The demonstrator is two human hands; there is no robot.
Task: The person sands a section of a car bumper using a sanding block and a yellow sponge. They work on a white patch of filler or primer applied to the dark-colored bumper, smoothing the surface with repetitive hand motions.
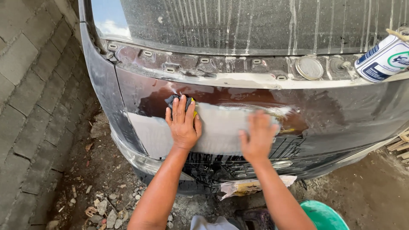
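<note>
A green bucket was seen nearest the camera, low right. The left hand was pressed flat on a dark sanding pad, fingers held together over it, against the grey filler patch on the wet car rear panel. The right hand was laid open on the same patch, blurred, nothing gripped. Risk judged: the pad could be slid off the filler onto bare paint, since the surface was wet. The panel edge was found close on the left; open room was left rightward. A spray can was seen at upper right.
</note>
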